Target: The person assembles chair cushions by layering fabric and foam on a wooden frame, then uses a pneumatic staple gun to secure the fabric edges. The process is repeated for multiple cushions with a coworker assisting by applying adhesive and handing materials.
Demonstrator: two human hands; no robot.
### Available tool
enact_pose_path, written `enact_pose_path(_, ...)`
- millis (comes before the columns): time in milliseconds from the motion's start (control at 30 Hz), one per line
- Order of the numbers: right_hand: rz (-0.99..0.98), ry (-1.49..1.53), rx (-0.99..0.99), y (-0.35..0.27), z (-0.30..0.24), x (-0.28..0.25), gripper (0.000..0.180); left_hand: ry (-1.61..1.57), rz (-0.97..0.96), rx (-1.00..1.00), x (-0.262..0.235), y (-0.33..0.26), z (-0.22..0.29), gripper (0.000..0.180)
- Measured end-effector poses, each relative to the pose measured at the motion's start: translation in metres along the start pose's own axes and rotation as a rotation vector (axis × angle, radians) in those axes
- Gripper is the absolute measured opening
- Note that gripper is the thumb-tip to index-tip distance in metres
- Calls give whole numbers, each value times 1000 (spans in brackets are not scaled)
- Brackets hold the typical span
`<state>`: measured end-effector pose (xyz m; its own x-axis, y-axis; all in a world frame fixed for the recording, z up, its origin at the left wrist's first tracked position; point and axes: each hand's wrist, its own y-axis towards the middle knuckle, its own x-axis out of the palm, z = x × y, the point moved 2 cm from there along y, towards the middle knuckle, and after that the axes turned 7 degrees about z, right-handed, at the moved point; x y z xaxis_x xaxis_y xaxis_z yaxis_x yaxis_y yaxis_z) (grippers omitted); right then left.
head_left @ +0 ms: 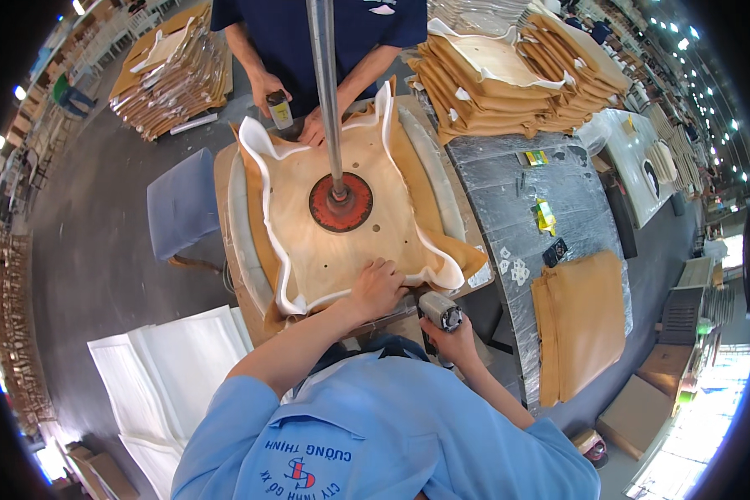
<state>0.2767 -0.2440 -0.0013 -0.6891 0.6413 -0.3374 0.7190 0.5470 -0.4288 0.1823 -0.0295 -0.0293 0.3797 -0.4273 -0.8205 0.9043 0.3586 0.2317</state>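
A plywood seat panel (pixel 308 258) lies underside up, bordered by white padding (pixel 266 200) and a loose tan cover (pixel 404 171). A red round pressure plate (pixel 318 200) on a metal rod (pixel 325 83) bears down on its middle. My left hand (pixel 377 289) is closed at the panel's near edge, fingers curled over the folded cover. Beside it, at the near right corner, my right hand (pixel 454 340) grips a staple gun (pixel 439 311). Across the panel, a co-worker's one hand (pixel 267 90) holds another staple gun (pixel 280 110); the other hand (pixel 312 129) presses the far edge.
A blue upholstered seat (pixel 182 202) stands left, above white sheets (pixel 171 350). Right is a plastic-wrapped table (pixel 504 192) with a tan cover stack (pixel 582 321) and yellow packets (pixel 545 217). More cover stacks (pixel 475 104) stand at far right and far left.
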Motion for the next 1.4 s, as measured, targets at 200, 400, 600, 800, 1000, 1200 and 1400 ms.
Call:
enact_pose_path(200,-7,42,76,0,-18,-2,30,-49,-92,-19,4,1,-10,20)
enact_pose_path(400,-76,-10,163,16,-48,-6,24,-89,103,-70,6,4,-12,17)
enact_pose_path(600,-161,-75,202,43,-78,3,23,-194,156,-165,17,4,-19,14)
enact_pose_path(800,-177,-101,205,65,-93,12,22,-128,114,-221,27,10,-20,11)
enact_pose_path(1000,-167,-151,258,79,-100,16,24,-94,178,-232,33,15,-21,12)
enact_pose_path(1200,-177,-188,268,85,-98,16,23,-124,153,-230,35,14,-21,12)
enact_pose_path(1400,-147,-294,302,87,-100,17,22,-104,164,-230,36,17,-20,13)
